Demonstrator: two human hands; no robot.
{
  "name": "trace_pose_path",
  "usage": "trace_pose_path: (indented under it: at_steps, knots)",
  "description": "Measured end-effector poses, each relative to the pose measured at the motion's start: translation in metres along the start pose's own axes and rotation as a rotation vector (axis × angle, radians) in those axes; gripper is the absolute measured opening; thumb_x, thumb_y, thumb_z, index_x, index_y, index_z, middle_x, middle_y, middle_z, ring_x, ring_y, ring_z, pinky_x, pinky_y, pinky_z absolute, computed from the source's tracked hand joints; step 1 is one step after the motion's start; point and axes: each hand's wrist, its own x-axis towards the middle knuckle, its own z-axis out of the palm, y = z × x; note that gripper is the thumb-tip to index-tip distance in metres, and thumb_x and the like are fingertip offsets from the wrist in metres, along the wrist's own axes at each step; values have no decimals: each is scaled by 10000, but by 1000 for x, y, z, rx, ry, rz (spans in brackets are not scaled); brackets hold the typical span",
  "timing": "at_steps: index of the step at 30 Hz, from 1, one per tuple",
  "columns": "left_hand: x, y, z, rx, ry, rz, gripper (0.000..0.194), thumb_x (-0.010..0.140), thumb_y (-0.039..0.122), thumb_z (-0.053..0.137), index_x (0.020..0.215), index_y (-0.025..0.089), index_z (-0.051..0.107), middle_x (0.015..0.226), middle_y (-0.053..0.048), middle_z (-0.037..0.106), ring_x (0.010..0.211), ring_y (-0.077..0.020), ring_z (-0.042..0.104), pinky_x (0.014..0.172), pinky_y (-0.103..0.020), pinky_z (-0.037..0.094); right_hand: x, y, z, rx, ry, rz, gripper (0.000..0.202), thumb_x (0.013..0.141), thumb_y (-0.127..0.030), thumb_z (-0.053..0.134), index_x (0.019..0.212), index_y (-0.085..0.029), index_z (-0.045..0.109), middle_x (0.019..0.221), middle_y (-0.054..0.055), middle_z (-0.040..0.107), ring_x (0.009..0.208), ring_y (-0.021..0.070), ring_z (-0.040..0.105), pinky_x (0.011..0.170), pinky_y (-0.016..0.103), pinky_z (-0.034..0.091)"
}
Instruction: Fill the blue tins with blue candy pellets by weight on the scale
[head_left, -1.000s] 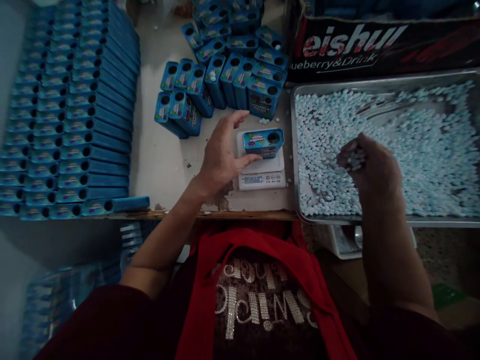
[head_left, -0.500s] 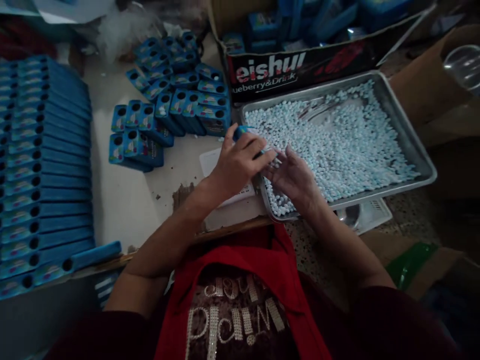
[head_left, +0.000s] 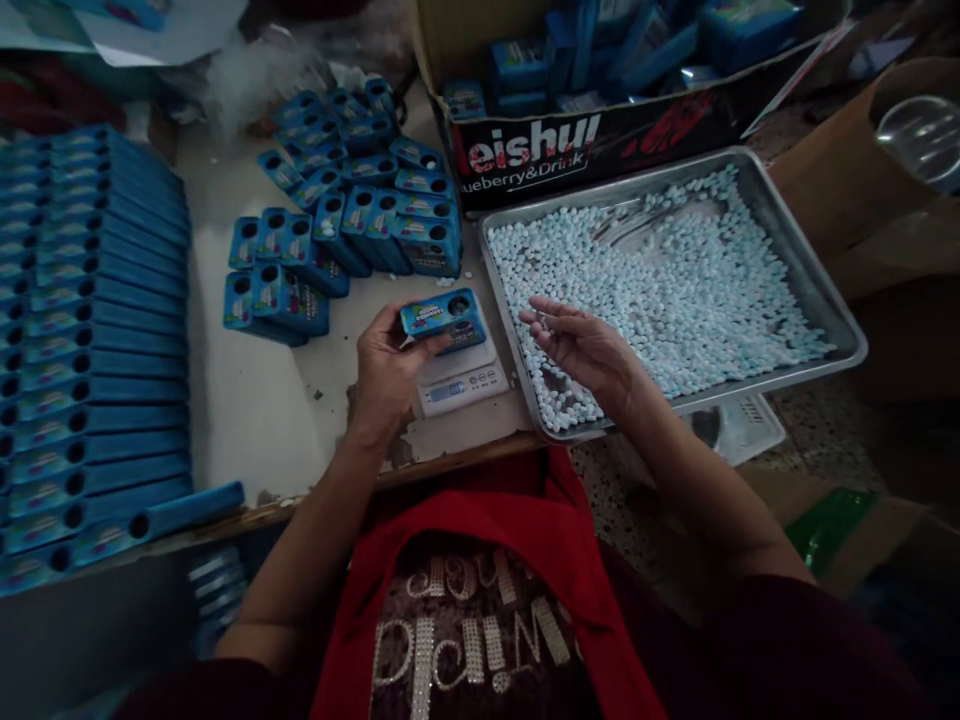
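My left hand (head_left: 391,365) grips a small blue box (head_left: 444,318) with a round hole, held over a white digital scale (head_left: 466,386). Whether the box touches the scale I cannot tell. My right hand (head_left: 589,350) is palm up above the left part of a metal tray (head_left: 817,262). Its fingers are partly curled but apart, and I cannot make out anything in them. Many small pale blue and white pieces (head_left: 675,300) lie spread in the tray.
Upright blue boxes (head_left: 364,215) with holes stand in a group behind the scale. Long rows of blue boxes (head_left: 127,360) fill the left side. A black printed carton (head_left: 540,155) holding more blue boxes stands behind the tray. A brown paper bag (head_left: 832,170) is at the right.
My left hand has moved left and nearer to me with the blue box, from the tray's edge to over the scale. The hands have parted, and the scale's display has come into view.
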Motion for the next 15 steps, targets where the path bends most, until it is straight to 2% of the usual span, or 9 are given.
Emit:
trace_pose_path:
  at_steps: [3,5,7,10,13,15]
  knots:
    - [-11,2,-5,-17,-9,-80,689,676,589,1185,1177,251,854,1105,-26,879,1023,-253,848,941,-359,747,-3,-8,17,-239,-169,-178,104,1054,-150,803,1143,-175,850,1011,56,859,646,76,604,537,135,534]
    - [-15,4,-3,-25,-26,-114,694,677,576,1181,1198,254,854,1144,-28,887,1072,-263,858,1002,-386,750,-1,-11,35,-420,-318,-327,148,1039,-284,888,1162,-206,865,1033,38,858,629,79,535,508,179,451]
    - [-15,3,1,-42,-28,-131,690,701,570,1165,1226,259,844,1183,-29,888,1128,-269,857,1066,-408,740,6,-12,55,-611,-436,-443,206,1017,-359,911,1166,-222,870,1034,29,855,642,96,525,548,226,445]
    - [-13,0,3,-50,-33,-127,679,753,574,1134,1266,257,821,1222,-39,881,1185,-277,853,1109,-431,731,19,-11,78,-869,-542,-558,175,980,-345,889,1099,-217,875,980,21,839,758,150,622,675,278,511]
    - [-13,-3,1,-50,-42,-109,663,783,555,1118,1292,260,813,1218,-41,876,1173,-277,854,1085,-428,737,25,-10,88,-991,-543,-568,98,927,-277,886,1015,-234,888,996,28,851,983,232,736,836,330,584]
    - [-13,-2,-1,-47,-56,-96,630,824,519,1101,1321,261,812,1241,-48,876,1196,-281,856,1087,-422,737,23,-10,91,-993,-500,-523,148,854,-236,951,994,-256,908,1019,27,864,1027,257,754,870,350,601]
